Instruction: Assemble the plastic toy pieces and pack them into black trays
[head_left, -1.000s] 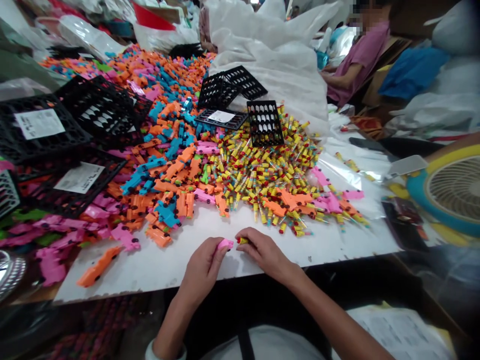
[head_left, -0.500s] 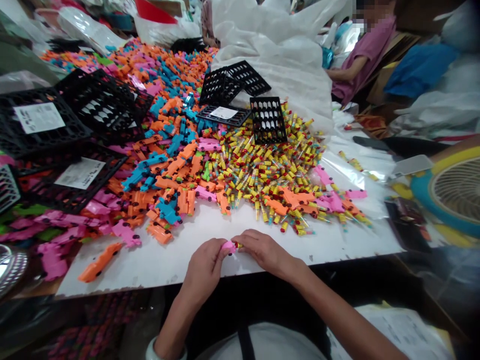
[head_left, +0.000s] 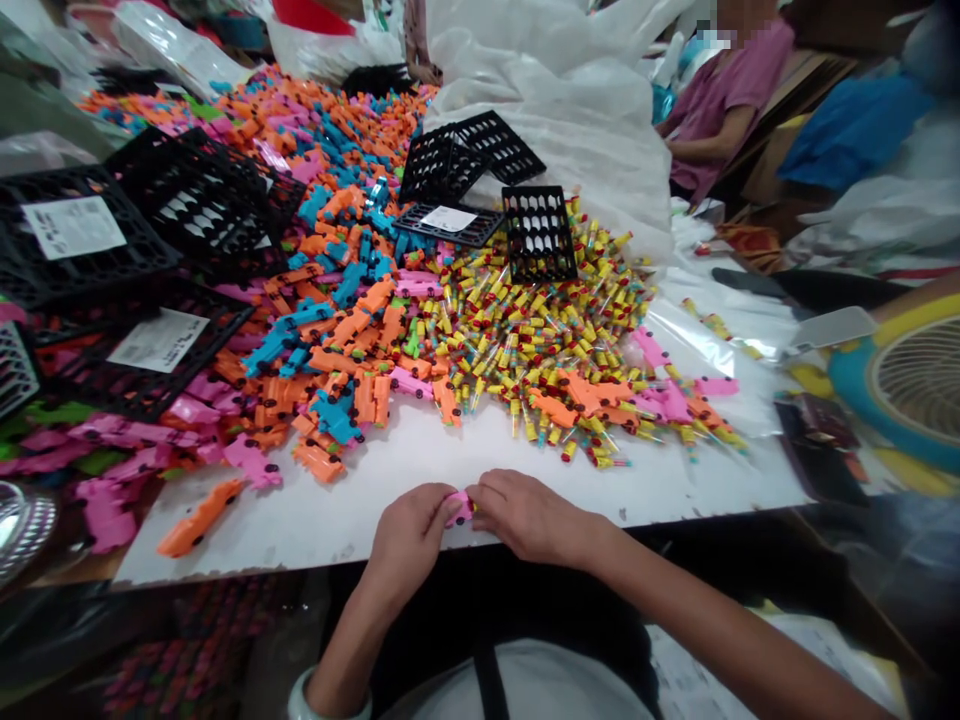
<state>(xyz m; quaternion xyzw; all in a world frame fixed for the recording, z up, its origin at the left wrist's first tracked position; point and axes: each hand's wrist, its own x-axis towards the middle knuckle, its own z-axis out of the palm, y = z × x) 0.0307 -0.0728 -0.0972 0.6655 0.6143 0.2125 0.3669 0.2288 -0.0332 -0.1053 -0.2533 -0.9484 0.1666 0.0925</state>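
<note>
A pink toy car (head_left: 459, 508) is between my two hands near the table's front edge. My left hand (head_left: 411, 530) pinches its left end. My right hand (head_left: 525, 515) closes at its right end, where a small bit of yellow shows between the fingers; most of that piece is hidden. Beyond my hands lie a pile of small yellow tubes with red ends (head_left: 517, 330) and a heap of orange, blue and pink toy cars (head_left: 352, 320). One orange car (head_left: 201, 518) lies apart at the front left.
Black trays with white labels (head_left: 75, 230) rest on the cars at left; more black trays (head_left: 538, 235) lie behind the tubes. A fan (head_left: 911, 370) and dark phone-like item (head_left: 817, 450) are at right. A person in a pink shirt (head_left: 739, 100) sits behind.
The pink car and the piece in my right hand have come closer together, with less of the yellow and red piece showing. My right hand has shifted slightly down. The person's arm behind has moved.
</note>
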